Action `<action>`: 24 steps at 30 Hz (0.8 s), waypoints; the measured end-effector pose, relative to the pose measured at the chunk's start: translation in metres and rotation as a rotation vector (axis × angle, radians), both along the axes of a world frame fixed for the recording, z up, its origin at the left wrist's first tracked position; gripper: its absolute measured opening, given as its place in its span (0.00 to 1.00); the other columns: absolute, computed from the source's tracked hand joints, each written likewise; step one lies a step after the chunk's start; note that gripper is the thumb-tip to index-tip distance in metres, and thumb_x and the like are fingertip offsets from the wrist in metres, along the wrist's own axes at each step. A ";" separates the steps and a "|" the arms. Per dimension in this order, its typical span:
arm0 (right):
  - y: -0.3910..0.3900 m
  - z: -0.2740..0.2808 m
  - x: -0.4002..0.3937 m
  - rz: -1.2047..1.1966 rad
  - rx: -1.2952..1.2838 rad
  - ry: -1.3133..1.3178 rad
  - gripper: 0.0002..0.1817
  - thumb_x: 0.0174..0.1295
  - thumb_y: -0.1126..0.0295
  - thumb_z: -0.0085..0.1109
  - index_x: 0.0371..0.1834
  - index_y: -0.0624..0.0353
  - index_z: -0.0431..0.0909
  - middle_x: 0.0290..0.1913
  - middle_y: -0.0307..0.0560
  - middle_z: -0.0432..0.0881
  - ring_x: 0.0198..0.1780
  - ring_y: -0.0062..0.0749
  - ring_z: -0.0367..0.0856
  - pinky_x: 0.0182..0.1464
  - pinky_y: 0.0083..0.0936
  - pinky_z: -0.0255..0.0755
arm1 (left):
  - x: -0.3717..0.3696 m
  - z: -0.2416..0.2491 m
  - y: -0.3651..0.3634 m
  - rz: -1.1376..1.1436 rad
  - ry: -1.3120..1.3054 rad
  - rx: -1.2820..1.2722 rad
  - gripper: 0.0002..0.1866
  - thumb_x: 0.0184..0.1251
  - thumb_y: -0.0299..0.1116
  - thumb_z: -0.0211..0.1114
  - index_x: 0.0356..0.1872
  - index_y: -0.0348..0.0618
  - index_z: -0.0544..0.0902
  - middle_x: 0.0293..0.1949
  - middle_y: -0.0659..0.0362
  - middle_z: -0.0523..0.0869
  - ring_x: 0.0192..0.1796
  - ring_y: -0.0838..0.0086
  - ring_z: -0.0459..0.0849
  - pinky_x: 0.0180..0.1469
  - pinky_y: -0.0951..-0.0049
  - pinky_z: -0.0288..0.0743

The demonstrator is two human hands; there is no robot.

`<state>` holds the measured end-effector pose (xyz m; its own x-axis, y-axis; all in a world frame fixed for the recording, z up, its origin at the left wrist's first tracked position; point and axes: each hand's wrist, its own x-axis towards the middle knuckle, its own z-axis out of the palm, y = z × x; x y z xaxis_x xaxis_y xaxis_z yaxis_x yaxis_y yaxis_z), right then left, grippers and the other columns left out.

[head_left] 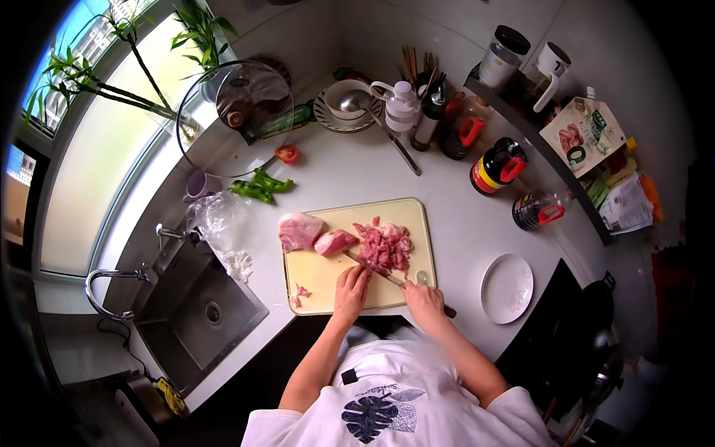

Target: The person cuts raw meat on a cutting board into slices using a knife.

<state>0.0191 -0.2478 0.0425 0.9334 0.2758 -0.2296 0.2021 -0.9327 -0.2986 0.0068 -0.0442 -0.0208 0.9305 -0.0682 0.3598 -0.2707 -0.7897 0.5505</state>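
My right hand (pixel 424 302) is closed around the handle of a kitchen knife (pixel 384 275), whose blade points up and left across the cutting board (pixel 320 272). My left hand (pixel 351 289) lies at the board's front part, its fingers stretched forward with the tips beside the blade. Just beyond the blade sits a pile of cut raw meat (pixel 386 244). Left of that pile are a smaller chunk of meat (pixel 335 242) and a larger piece of meat (pixel 300 232). A few meat scraps (pixel 299 295) rest near the board's left front corner.
Left are a sink (pixel 212 313), a plastic bag (pixel 220 220), green peppers (pixel 257 188) and a tomato half (pixel 287 153). A white plate (pixel 507 289) lies right, near a black stove (pixel 547 335). Behind stand a bowl with a ladle (pixel 348 100) and sauce bottles (pixel 497 167).
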 end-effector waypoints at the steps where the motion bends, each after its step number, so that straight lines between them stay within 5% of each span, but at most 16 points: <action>1: 0.005 0.000 0.006 0.001 -0.004 0.009 0.11 0.70 0.60 0.57 0.40 0.57 0.80 0.29 0.53 0.84 0.33 0.55 0.86 0.38 0.49 0.78 | -0.001 0.001 0.000 -0.002 0.000 0.003 0.19 0.62 0.25 0.66 0.56 0.40 0.81 0.58 0.55 0.81 0.59 0.58 0.78 0.61 0.59 0.73; 8: -0.006 0.049 0.007 -0.081 0.175 -0.052 0.12 0.70 0.59 0.57 0.36 0.56 0.82 0.31 0.52 0.84 0.32 0.56 0.84 0.36 0.47 0.78 | 0.000 -0.003 0.002 -0.029 -0.034 0.004 0.19 0.62 0.24 0.66 0.56 0.40 0.82 0.57 0.55 0.82 0.59 0.58 0.78 0.61 0.60 0.74; 14: -0.018 0.049 -0.017 -0.015 -0.027 0.006 0.11 0.70 0.58 0.57 0.39 0.53 0.81 0.30 0.50 0.84 0.31 0.52 0.86 0.35 0.47 0.77 | -0.001 -0.012 0.003 0.002 0.014 0.048 0.17 0.61 0.25 0.66 0.52 0.37 0.81 0.55 0.52 0.81 0.60 0.56 0.77 0.62 0.59 0.73; 24: 0.032 0.004 0.014 0.067 0.017 -0.060 0.11 0.70 0.60 0.56 0.37 0.55 0.80 0.31 0.53 0.84 0.33 0.53 0.87 0.37 0.48 0.78 | 0.002 -0.007 0.002 0.008 0.012 0.021 0.16 0.60 0.25 0.66 0.49 0.35 0.81 0.52 0.49 0.82 0.59 0.53 0.77 0.62 0.57 0.73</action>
<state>0.0332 -0.2162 0.0466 0.9248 0.3412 -0.1682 0.2816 -0.9114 -0.3001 0.0086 -0.0421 -0.0276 0.9352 -0.0685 0.3474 -0.2583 -0.8031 0.5370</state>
